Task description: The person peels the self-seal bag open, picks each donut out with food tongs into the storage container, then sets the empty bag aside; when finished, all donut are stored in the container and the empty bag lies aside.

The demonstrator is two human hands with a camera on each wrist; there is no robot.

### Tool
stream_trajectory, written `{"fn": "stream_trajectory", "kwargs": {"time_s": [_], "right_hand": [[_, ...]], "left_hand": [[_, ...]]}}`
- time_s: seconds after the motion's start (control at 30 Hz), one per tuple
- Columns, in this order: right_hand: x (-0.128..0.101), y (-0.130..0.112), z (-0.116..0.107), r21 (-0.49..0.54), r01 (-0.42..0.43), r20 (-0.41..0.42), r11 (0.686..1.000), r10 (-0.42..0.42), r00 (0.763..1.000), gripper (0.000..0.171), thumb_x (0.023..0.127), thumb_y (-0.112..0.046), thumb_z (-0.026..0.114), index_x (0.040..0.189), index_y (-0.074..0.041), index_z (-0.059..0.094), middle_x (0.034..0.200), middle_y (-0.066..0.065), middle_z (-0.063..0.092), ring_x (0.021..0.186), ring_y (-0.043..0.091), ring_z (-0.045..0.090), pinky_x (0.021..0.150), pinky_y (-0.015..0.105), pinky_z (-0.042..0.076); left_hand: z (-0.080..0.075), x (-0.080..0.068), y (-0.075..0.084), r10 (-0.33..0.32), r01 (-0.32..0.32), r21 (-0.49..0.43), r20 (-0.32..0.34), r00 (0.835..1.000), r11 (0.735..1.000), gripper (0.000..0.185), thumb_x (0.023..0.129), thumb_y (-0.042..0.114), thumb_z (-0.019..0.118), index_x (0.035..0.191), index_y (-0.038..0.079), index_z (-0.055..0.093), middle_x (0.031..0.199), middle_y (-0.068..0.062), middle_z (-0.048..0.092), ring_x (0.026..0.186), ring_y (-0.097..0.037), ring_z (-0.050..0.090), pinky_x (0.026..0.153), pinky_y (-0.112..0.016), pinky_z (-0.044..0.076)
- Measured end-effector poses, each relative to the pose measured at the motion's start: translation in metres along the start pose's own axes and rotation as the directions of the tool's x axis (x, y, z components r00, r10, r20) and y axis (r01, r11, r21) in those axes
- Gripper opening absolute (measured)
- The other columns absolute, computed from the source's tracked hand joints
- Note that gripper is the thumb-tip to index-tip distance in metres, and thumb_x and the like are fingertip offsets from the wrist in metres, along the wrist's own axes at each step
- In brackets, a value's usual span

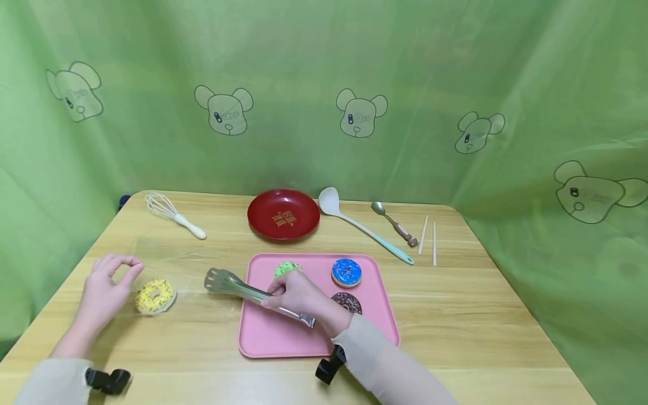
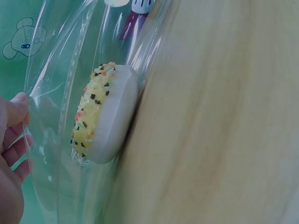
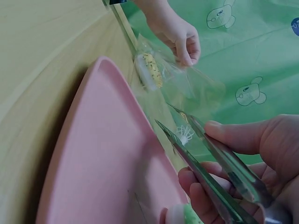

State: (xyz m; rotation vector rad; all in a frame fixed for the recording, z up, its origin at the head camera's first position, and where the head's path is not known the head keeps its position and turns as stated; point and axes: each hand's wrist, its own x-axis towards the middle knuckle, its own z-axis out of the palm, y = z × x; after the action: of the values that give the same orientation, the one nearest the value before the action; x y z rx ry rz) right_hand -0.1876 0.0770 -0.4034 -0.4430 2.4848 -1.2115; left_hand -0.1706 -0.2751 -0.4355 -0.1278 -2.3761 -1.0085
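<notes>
The right hand (image 1: 296, 295) is wrapped round a pair of metal tongs (image 1: 253, 292), thumb on the upper arm and fingers curled under the lower one; in the right wrist view the two blades (image 3: 187, 135) are seen standing slightly apart with nothing between them. The left hand (image 1: 103, 287) is raised off the table, thumb and forefinger pinched on the upper edge of a clear plastic bag (image 2: 60, 70), the remaining fingers loosely curled. The yellow sprinkled donut (image 1: 154, 295) lies on its flat side inside that bag, just beside the left hand and well short of the tong tips.

The step in hand is judged to be bagging donuts with the tongs. It would be done well if the bag's mouth were kept lifted and pulled wide by the left hand (the film is limp and would otherwise sag onto the donut), and if the tongs were squeezed only lightly across a donut's sides.

The right forearm is laid across the near part of the pink tray (image 1: 263, 337), wrist low, tongs pointing left over the tray's edge toward the bag. On the tray a green donut (image 1: 286, 268) sits just behind the knuckles, a blue one (image 1: 346, 272) to its right, and a chocolate one (image 1: 348, 302) partly behind the wrist. The left forearm is brought in from the near left corner, wrist bent upward.
</notes>
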Motion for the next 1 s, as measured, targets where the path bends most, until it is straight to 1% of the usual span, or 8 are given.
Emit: {"fn": "stream_trajectory", "kwargs": {"time_s": [0.13,0.23,0.4,0.5,0.63,0.73,0.83,1.0], "right_hand": [[0.004,-0.006,0.007,0.018,-0.001,0.02,1.0,0.001,1.0,0.016,0.073,-0.015,0.079,0.083,-0.006,0.071,0.067,0.001,0.063,0.061,0.01,0.053,0.055,0.022,0.046],[0.006,-0.011,0.013,0.019,0.016,0.044,1.0,-0.017,0.999,0.017,0.073,-0.016,0.079,0.083,-0.005,0.071,0.067,-0.001,0.063,0.061,0.009,0.053,0.055,0.021,0.045],[0.015,-0.019,0.023,0.002,0.025,0.053,1.0,-0.025,0.998,0.019,0.071,-0.022,0.081,0.08,-0.008,0.071,0.068,-0.004,0.062,0.064,0.008,0.052,0.057,0.021,0.045],[0.022,-0.024,0.027,0.004,0.008,0.058,1.0,-0.008,0.998,0.018,0.071,-0.026,0.081,0.077,-0.012,0.072,0.069,-0.005,0.063,0.067,0.009,0.052,0.06,0.021,0.045],[0.029,-0.031,0.033,0.009,-0.025,0.082,1.0,0.025,0.996,0.018,0.07,-0.028,0.082,0.077,-0.013,0.072,0.07,-0.005,0.064,0.07,0.01,0.052,0.062,0.021,0.044],[0.034,-0.036,0.037,0.007,-0.035,0.1,0.999,0.035,0.994,0.018,0.07,-0.028,0.082,0.076,-0.014,0.072,0.07,-0.004,0.064,0.071,0.01,0.052,0.061,0.021,0.044],[0.039,-0.04,0.04,0.016,-0.045,0.113,0.999,0.043,0.993,0.018,0.069,-0.029,0.082,0.075,-0.014,0.072,0.071,-0.004,0.064,0.071,0.011,0.053,0.061,0.022,0.043],[0.046,-0.042,0.046,0.074,-0.085,0.122,0.994,0.075,0.99,0.021,0.069,-0.025,0.082,0.08,-0.01,0.072,0.076,-0.003,0.064,0.076,0.011,0.053,0.066,0.022,0.044]], "left_hand": [[-0.001,0.0,0.0,0.002,-0.002,0.0,0.0,1.0,1.0,0.011,0.089,0.008,0.061,0.093,-0.002,0.061,0.097,-0.011,0.055,0.096,-0.018,0.039,0.082,-0.031,0.032],[-0.002,0.0,0.0,-0.006,0.006,-0.008,0.011,1.0,1.0,0.012,0.089,0.008,0.061,0.094,-0.002,0.061,0.097,-0.012,0.055,0.096,-0.016,0.038,0.084,-0.041,0.034],[-0.003,0.0,0.0,0.005,-0.004,-0.018,0.026,1.0,1.0,0.013,0.089,0.008,0.062,0.095,-0.003,0.062,0.096,-0.015,0.056,0.097,-0.023,0.039,0.084,-0.056,0.035],[-0.003,0.001,-0.001,0.027,-0.026,-0.021,0.025,0.999,0.999,0.013,0.088,0.007,0.063,0.094,-0.004,0.062,0.095,-0.016,0.056,0.097,-0.027,0.039,0.085,-0.06,0.034],[-0.002,0.0,-0.001,0.038,-0.037,-0.022,0.031,0.999,0.999,0.011,0.087,0.007,0.063,0.092,-0.004,0.062,0.093,-0.016,0.056,0.097,-0.028,0.039,0.084,-0.06,0.035],[-0.003,-0.001,-0.001,0.032,-0.031,-0.027,0.052,0.998,0.999,0.01,0.088,0.007,0.063,0.091,-0.003,0.062,0.094,-0.016,0.057,0.097,-0.027,0.04,0.084,-0.06,0.035],[-0.003,-0.001,-0.002,0.028,-0.025,-0.033,0.078,0.997,0.999,0.009,0.089,0.008,0.062,0.09,-0.002,0.061,0.095,-0.017,0.057,0.098,-0.028,0.041,0.084,-0.062,0.034],[-0.004,0.0,-0.003,0.03,-0.026,-0.038,0.105,0.994,0.999,0.009,0.089,0.008,0.061,0.089,-0.001,0.061,0.097,-0.019,0.058,0.1,-0.033,0.042,0.086,-0.064,0.033]]}}
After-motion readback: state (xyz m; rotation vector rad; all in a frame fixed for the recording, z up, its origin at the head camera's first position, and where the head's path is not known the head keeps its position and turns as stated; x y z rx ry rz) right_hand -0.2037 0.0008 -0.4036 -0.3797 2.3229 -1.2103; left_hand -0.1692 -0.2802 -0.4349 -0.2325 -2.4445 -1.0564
